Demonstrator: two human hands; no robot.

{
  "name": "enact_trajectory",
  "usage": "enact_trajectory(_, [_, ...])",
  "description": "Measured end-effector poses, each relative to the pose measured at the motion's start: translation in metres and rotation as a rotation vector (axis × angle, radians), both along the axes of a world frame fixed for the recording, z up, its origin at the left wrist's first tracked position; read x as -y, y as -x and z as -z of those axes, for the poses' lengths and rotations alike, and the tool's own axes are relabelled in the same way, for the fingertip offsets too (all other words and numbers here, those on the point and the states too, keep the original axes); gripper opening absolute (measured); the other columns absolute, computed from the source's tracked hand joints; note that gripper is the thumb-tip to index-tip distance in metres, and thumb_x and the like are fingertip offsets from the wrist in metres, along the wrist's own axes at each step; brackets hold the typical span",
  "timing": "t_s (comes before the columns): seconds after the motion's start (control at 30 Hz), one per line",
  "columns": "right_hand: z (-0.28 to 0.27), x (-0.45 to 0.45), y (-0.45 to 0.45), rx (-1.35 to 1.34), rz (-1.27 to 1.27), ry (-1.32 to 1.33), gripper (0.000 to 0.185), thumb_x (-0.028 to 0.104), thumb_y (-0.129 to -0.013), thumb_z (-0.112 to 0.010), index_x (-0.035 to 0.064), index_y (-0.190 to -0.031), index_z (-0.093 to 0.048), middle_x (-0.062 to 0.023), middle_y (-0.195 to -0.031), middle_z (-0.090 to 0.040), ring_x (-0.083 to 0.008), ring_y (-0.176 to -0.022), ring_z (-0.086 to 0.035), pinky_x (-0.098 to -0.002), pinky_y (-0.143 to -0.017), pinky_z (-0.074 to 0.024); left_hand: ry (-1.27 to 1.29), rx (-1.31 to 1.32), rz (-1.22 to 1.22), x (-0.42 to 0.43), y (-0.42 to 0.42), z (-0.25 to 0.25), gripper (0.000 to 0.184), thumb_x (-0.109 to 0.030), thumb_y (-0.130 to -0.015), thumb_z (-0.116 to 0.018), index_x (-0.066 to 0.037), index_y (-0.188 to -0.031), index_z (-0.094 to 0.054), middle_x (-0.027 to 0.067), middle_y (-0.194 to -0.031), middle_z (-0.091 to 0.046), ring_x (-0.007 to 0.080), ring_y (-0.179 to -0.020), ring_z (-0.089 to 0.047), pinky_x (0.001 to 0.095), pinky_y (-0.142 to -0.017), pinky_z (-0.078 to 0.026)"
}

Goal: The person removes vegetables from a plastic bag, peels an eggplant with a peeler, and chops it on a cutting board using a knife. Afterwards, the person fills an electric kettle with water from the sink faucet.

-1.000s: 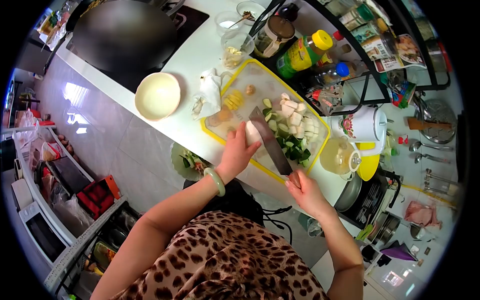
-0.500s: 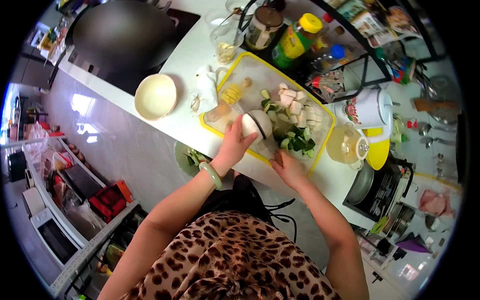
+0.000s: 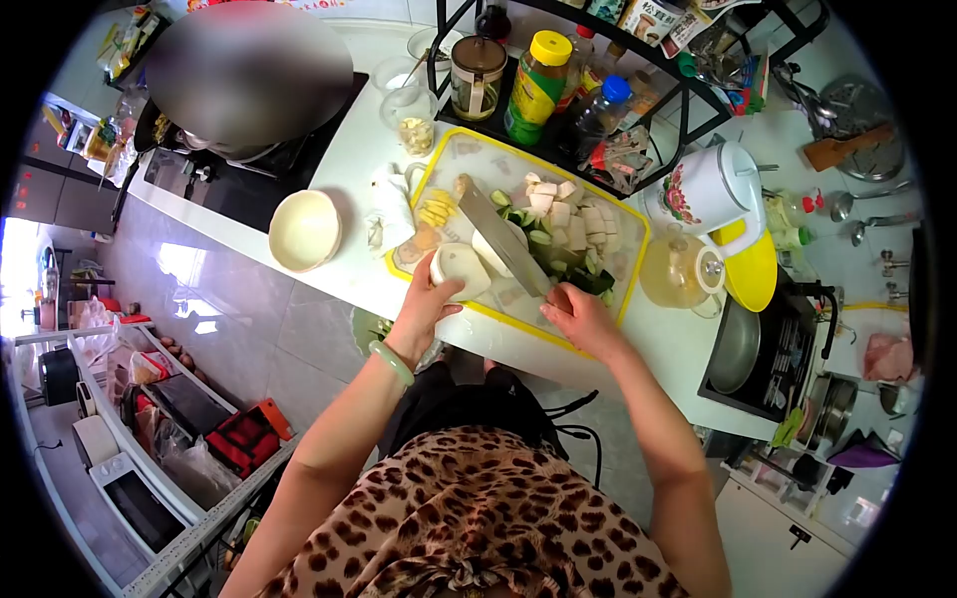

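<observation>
My left hand (image 3: 424,311), with a pale green bangle at its wrist, is closed on a white vegetable piece (image 3: 461,271) near the front edge of the yellow-rimmed cutting board (image 3: 630,261). My right hand (image 3: 581,319) grips the handle of a cleaver (image 3: 503,242), whose blade lies slantwise over the board. Another white piece (image 3: 500,247) shows partly behind the blade. Beyond the cleaver are white chunks (image 3: 576,221) and green-skinned pieces (image 3: 588,280). Yellow slices (image 3: 438,208) lie on the board's left part.
Left of the board are a white cloth (image 3: 390,209) and a cream bowl (image 3: 305,230). A wok (image 3: 249,75) sits on the stove. Bottles (image 3: 538,88) stand on a rack behind. A glass teapot (image 3: 673,269) and a white kettle (image 3: 706,184) are at the right.
The white vegetable, earlier in one piece, is now in two parts. My left hand has moved left with one part, tilting its pale face up. The view has shifted.
</observation>
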State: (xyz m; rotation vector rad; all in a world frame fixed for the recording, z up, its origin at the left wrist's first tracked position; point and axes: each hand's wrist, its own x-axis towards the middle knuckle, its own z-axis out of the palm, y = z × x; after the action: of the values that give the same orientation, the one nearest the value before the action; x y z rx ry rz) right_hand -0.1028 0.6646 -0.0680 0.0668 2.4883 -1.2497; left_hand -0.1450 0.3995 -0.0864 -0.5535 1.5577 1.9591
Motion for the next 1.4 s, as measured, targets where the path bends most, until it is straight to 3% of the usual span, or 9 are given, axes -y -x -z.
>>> enact_trajectory(0.1, [-0.016, 0.004, 0.0, 0.178, 0.028, -0.018, 0.035, 0.033, -0.091, -0.066, 0.0015, -0.104, -0.058, -0.0148, -0.084, -0.065, -0.0299, -0.076, -0.063, -0.0379, -0.071, -0.0495, -0.111, 0.024, -0.012, 0.006, 0.009, 0.004, 0.067, -0.004, -0.085, -0.062, -0.015, -0.145, -0.037, 0.0039, -0.128, -0.054, 0.0132, -0.109, -0.057, 0.0282, -0.08, -0.053])
enact_trajectory(0.2, [0.0, 0.004, -0.007, 0.117, 0.068, 0.069, 0.034, 0.031, -0.091, -0.067, 0.0006, -0.103, -0.057, -0.013, -0.081, -0.063, -0.0266, -0.073, -0.061, -0.037, -0.069, -0.0489, -0.157, -0.026, -0.001, 0.015, 0.016, 0.003, 0.064, 0.0, -0.082, -0.06, -0.014, -0.142, -0.043, 0.0053, -0.13, -0.053, 0.0167, -0.117, -0.054, 0.0324, -0.088, -0.052])
enact_trajectory(0.4, [0.004, 0.003, -0.017, 0.044, 0.071, 0.109, 0.027, 0.024, -0.091, -0.069, 0.0008, -0.097, -0.055, -0.0063, -0.069, -0.056, -0.0156, -0.059, -0.054, -0.0316, -0.056, -0.0443, 1.044, -1.194, 0.485, 0.024, 0.02, 0.031, 0.064, 0.003, -0.075, -0.064, -0.014, -0.135, -0.051, 0.0132, -0.142, -0.043, 0.0351, -0.134, -0.04, 0.0436, -0.112, -0.036])
enact_trajectory(0.5, [-0.016, 0.013, -0.02, 0.257, 0.203, 0.197, 0.024, 0.021, -0.092, -0.069, 0.0021, -0.095, -0.054, -0.002, -0.066, -0.053, -0.0101, -0.051, -0.048, -0.0276, -0.048, -0.039, 1.062, -1.393, 0.9, 0.04, 0.008, 0.043, 0.061, -0.001, -0.076, -0.067, -0.016, -0.133, -0.054, 0.0158, -0.147, -0.039, 0.0412, -0.138, -0.033, 0.0451, -0.113, -0.035])
enact_trajectory(0.63, [-0.005, 0.01, -0.029, 0.124, 0.132, 0.227, 0.023, 0.019, -0.097, -0.062, 0.0012, -0.106, -0.052, 0.0012, -0.061, -0.047, -0.0076, -0.042, -0.038, -0.026, -0.039, -0.0312, 0.763, -1.222, 0.746, 0.04, 0.008, 0.026, 0.052, -0.005, -0.079, -0.068, -0.014, -0.13, -0.057, 0.0175, -0.146, -0.039, 0.0417, -0.138, -0.034, 0.0486, -0.11, -0.036])
enact_trajectory(0.83, [-0.042, 0.004, -0.039, 0.156, 0.303, 0.421, 0.025, 0.02, -0.098, -0.06, 0.0008, -0.112, -0.053, 0.0011, -0.063, -0.047, -0.007, -0.041, -0.038, -0.024, -0.039, -0.0322, 0.78, -1.166, 0.38, -0.01, 0.027, -0.002, 0.061, -0.01, -0.075, -0.074, -0.01, -0.132, -0.052, 0.0192, -0.139, -0.047, 0.0404, -0.131, -0.042, 0.0487, -0.105, -0.04])
enact_trajectory(0.97, [-0.057, -0.001, -0.04, 0.078, 0.44, 0.519, 0.022, 0.022, -0.098, -0.061, 0.0018, -0.1, -0.053, 0.0016, -0.058, -0.045, -0.006, -0.041, -0.039, -0.023, -0.039, -0.0306, 0.735, -1.238, 0.592, -0.042, 0.065, -0.008, 0.077, -0.006, -0.069, -0.077, -0.013, -0.139, -0.047, 0.0186, -0.136, -0.05, 0.0392, -0.126, -0.047, 0.0443, -0.106, -0.04])
enact_trajectory(1.23, [-0.054, -0.015, -0.066, 0.086, 0.534, 0.478, 0.018, 0.018, -0.098, -0.06, 0.0012, -0.099, -0.054, 0.0012, -0.058, -0.046, -0.0062, -0.039, -0.037, -0.0234, -0.036, -0.0288, 0.875, -1.409, 1.13, -0.024, 0.077, -0.009, 0.039, -0.007, -0.087, -0.052, -0.014, -0.124, -0.057, 0.0111, -0.108, -0.055, 0.0293, -0.108, -0.055, 0.0398, -0.088, -0.052])
enact_trajectory(1.4, [-0.043, -0.026, -0.085, 0.099, 0.582, 0.551, 0.021, 0.018, -0.099, -0.058, 0.0019, -0.112, -0.053, 0.0002, -0.058, -0.045, -0.0075, -0.04, -0.037, -0.023, -0.036, -0.0326, 0.716, -1.232, 0.949, -0.021, 0.087, -0.007, 0.053, -0.007, -0.073, -0.072, -0.009, -0.123, -0.053, 0.0127, -0.126, -0.056, 0.0346, -0.113, -0.056, 0.0428, -0.092, -0.051])
